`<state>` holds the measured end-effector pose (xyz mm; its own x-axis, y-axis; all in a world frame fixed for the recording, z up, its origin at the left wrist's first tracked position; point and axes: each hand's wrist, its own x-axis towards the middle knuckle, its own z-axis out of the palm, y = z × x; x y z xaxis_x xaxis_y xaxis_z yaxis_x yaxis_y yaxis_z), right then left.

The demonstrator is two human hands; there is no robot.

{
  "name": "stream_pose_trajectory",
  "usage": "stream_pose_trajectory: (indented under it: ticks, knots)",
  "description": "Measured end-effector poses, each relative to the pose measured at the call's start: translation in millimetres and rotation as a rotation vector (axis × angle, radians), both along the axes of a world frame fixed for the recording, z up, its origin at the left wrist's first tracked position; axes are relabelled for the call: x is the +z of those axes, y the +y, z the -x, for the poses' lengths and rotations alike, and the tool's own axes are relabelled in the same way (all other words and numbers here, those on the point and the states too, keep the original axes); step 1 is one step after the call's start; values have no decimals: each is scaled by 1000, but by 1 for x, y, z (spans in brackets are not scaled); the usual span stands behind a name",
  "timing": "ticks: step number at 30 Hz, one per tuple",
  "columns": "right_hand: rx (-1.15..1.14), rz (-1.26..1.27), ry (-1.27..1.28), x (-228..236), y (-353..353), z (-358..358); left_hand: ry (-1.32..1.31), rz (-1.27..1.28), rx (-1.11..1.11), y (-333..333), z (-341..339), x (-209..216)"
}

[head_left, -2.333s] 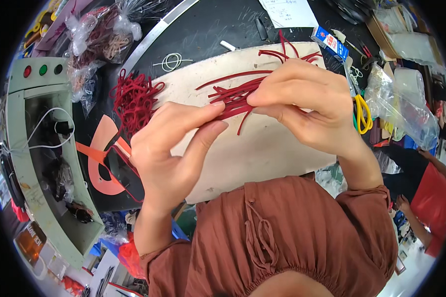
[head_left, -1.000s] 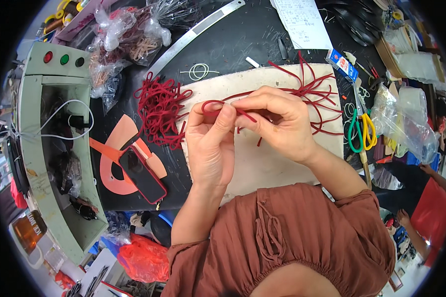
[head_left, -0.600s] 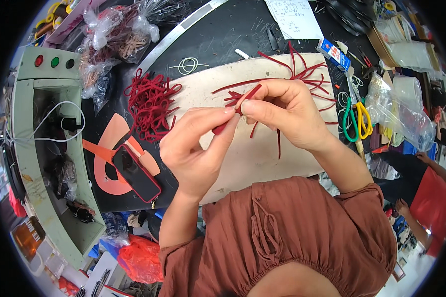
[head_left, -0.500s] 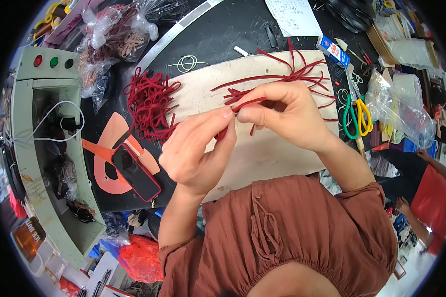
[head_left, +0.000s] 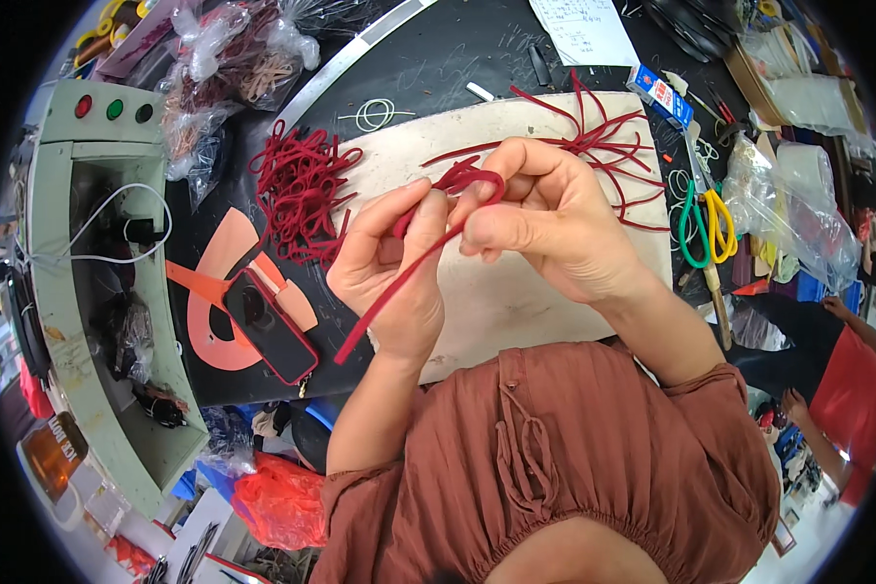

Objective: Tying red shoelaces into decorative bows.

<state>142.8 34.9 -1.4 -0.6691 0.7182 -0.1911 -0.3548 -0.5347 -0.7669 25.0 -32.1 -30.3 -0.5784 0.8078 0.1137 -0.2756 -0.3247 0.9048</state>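
Observation:
Over a pale board (head_left: 516, 321), my two hands work close together on a dark red cord (head_left: 399, 284). My left hand (head_left: 394, 258) pinches it between thumb and fingers. Thumb and forefinger of my right hand (head_left: 555, 219) grip the same cord beside it, where it bends in a loop. One loose end hangs down across my left hand toward the wrist. Left of the board lies a tangled heap of looped red cords (head_left: 302, 195). Beyond my right hand, several straight red cords (head_left: 594, 141) fan out on the board's far right part.
A phone (head_left: 271, 326) lies at the left by orange curved pieces (head_left: 209, 321). Green and yellow scissors (head_left: 708, 229) and a small blue box (head_left: 660, 95) lie at the right. A grey-green cabinet (head_left: 58, 224) stands at the far left. Another person (head_left: 842, 399) shows at the right edge.
The cord's loose end has swung out across my left hand toward me, and a loop now shows between my fingers. My left hand has turned, showing more of its palm side.

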Motion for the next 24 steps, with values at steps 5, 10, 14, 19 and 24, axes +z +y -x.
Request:
stream_pose_trajectory:
  ticks: [5,10,14,19,24]
  knots:
    - [-134,-99,-26,0,-4,6,19,-8,-41,-7,-2,-1]
    - [-221,-54,-22,-11,-9,7,189,15,-39,-8,-5,0]
    - [-212,-45,-54,-8,-13,10,158,131,47,-11,-8,-1]
    - [-49,-152,-221,-4,0,-5,110,130,72,-4,-3,6]
    - [72,-298,-401,-3,7,-7,905,-50,63,-7,-3,9]
